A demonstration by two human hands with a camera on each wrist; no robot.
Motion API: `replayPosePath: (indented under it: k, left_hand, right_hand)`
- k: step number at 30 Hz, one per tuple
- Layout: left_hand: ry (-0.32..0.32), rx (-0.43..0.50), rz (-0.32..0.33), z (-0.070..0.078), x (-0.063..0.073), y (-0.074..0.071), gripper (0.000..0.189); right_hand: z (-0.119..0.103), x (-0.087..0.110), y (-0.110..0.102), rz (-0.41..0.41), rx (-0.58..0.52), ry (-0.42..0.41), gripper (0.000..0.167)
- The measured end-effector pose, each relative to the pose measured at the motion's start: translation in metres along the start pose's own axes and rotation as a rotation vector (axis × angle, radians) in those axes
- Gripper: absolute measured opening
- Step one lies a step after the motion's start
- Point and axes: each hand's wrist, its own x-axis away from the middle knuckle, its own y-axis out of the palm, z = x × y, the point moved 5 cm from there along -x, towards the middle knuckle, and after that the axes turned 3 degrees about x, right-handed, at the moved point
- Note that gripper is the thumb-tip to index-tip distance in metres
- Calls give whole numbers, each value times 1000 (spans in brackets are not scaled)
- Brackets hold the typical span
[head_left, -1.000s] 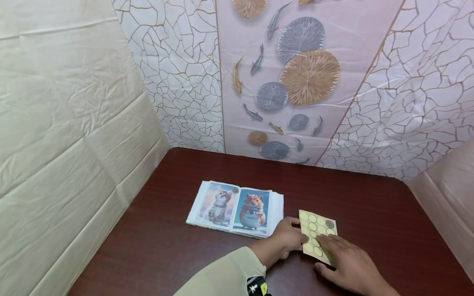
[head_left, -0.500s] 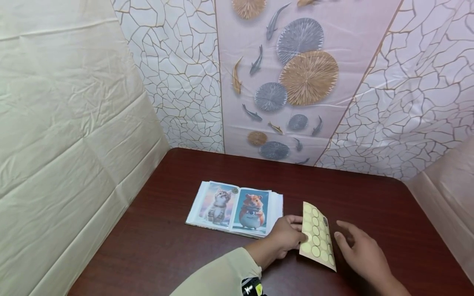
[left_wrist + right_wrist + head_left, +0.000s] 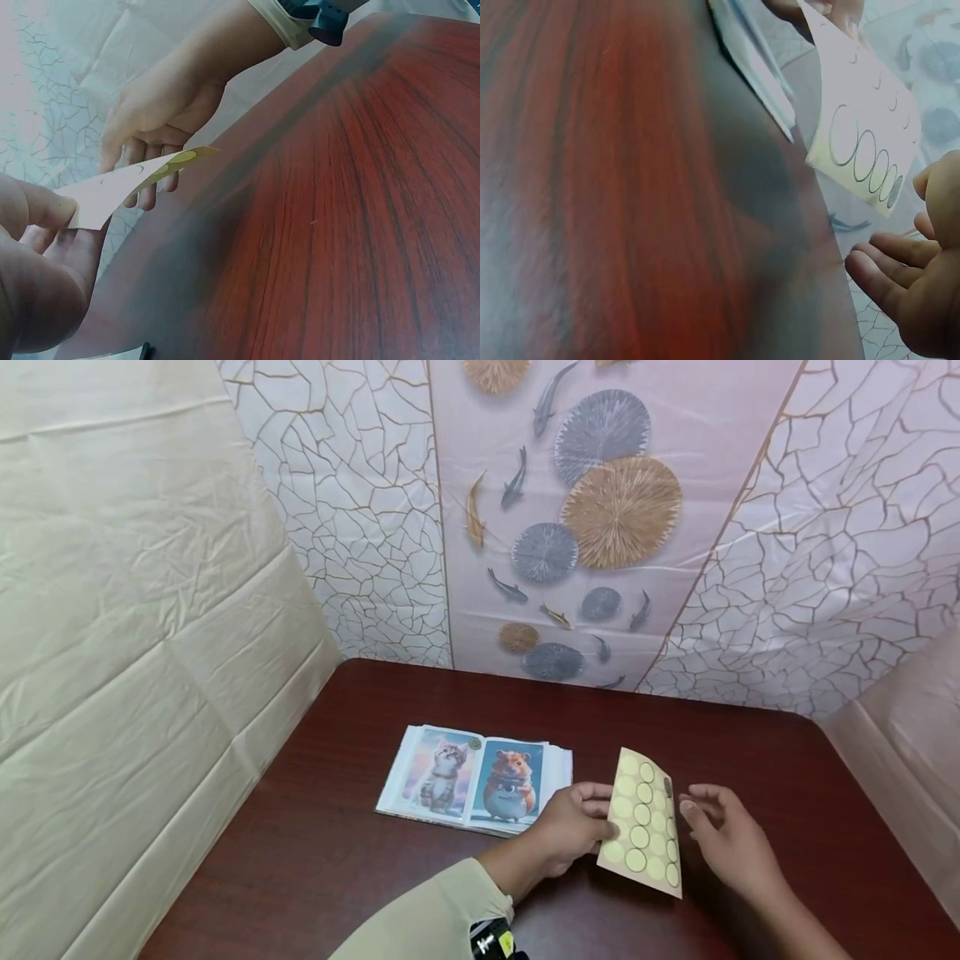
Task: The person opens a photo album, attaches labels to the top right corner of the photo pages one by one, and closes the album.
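A pale yellow sticker sheet (image 3: 643, 827) printed with rows of round outlines is held up off the table, slightly curved. One grey round sticker (image 3: 668, 787) shows near its upper right edge. My left hand (image 3: 572, 827) pinches the sheet's left side, thumb in front and fingers partly behind it. Just right of the sheet, my right hand (image 3: 738, 843) has its fingers loosely bent and holds nothing. A gap separates that hand from the sheet in the right wrist view. To the left lies an open album (image 3: 397, 781) with a kitten picture and a hamster picture.
The dark red wooden table (image 3: 315, 868) carries the album and lies beneath both hands. Patterned cloth (image 3: 360, 510) hangs behind its back edge, and plain cream cloth (image 3: 135, 635) rises at the left. A grey round sticker (image 3: 475, 743) sits on the kitten picture's corner.
My left hand has lifted and tilted the sticker sheet upward. My right hand, earlier resting on the sheet, has come off it and moved to its right side.
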Motion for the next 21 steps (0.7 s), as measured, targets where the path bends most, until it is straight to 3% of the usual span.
replayPosePath:
  k: [5,13,21]
  left_hand:
    - [1,-4,-29,3,3,0,44]
    - [4,-26,0,4,3,-2,44]
    - [7,-74,28,5,5,-4,43]
  right_hand:
    - [-4,-3,1,-35,-140,57,50]
    - [-11,-3,-2,73,-137,-8,31]
    - [-12,-3,-2,69,-149,48,40]
